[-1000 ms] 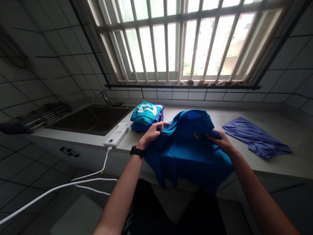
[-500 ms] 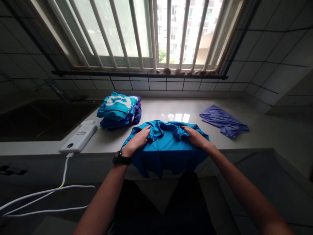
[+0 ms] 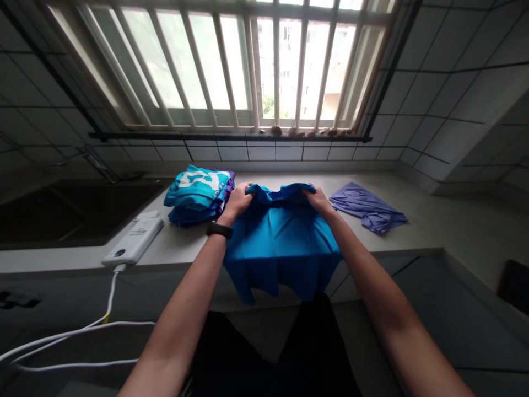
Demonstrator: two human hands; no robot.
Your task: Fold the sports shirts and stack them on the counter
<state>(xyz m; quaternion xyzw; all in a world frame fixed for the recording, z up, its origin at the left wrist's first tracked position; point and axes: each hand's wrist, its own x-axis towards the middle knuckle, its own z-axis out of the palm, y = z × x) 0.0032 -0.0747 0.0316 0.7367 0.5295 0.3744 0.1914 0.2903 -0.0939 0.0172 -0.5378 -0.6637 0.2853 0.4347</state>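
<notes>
A blue shirt (image 3: 285,237) lies across the front of the counter, its lower part hanging over the edge in folds. My left hand (image 3: 240,199) is closed on the shirt's upper left part. At the upper right part, my right hand (image 3: 317,197) grips the cloth the same way. Between the two hands the neck opening shows, slightly raised off the counter. Left of the shirt, close to my left hand, sits a stack of folded clothes (image 3: 199,193), turquoise with a white print on top. A crumpled purple cloth (image 3: 369,208) lies to the right.
A white power strip (image 3: 134,240) rests at the counter's left front, its white cable (image 3: 111,298) running down. Behind it is a dark sink (image 3: 49,220) with a tap (image 3: 99,164). A barred window (image 3: 231,71) rises above the light counter (image 3: 417,234).
Both hands have moved away from me and up, drawing the shirt's top edge farther back over the counter. The hanging part looks more stretched. The camera view has tilted slightly.
</notes>
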